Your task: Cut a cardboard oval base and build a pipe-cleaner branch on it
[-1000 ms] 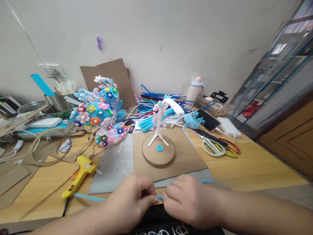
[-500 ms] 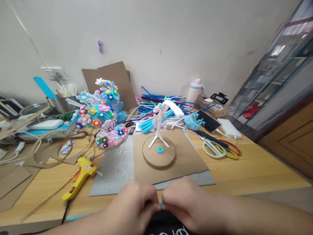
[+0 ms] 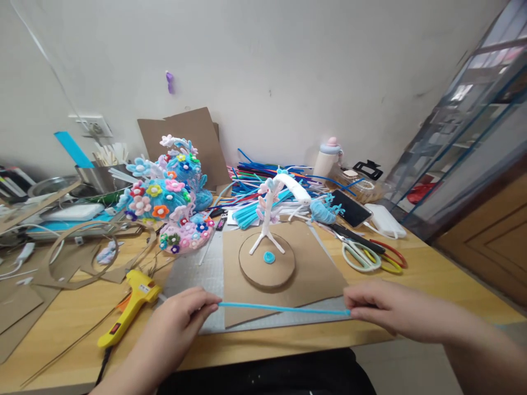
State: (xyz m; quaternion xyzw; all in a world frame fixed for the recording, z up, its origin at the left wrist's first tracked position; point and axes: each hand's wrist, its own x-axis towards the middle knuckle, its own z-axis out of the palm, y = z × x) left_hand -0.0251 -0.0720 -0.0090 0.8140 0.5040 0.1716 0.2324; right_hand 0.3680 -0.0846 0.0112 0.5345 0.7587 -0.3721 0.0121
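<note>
A light blue pipe cleaner (image 3: 284,309) is stretched straight between my two hands above the front edge of the table. My left hand (image 3: 181,318) pinches its left end and my right hand (image 3: 381,307) pinches its right end. Just behind it lies a brown cardboard sheet (image 3: 317,274) with a round cardboard disc (image 3: 267,267). A small white pipe-cleaner tree (image 3: 269,211) stands on the disc, and a tiny blue coil (image 3: 269,257) lies beside its base.
A yellow glue gun (image 3: 129,304) lies left of my left hand. A flowered pipe-cleaner model (image 3: 168,192) stands at back left, a heap of coloured pipe cleaners (image 3: 263,175) behind the tree. Scissors (image 3: 364,255) and a phone (image 3: 349,207) lie at right.
My hands were pressed together at the table's front edge on the pipe cleaner. They have moved apart, and the blue pipe cleaner is now pulled straight between them.
</note>
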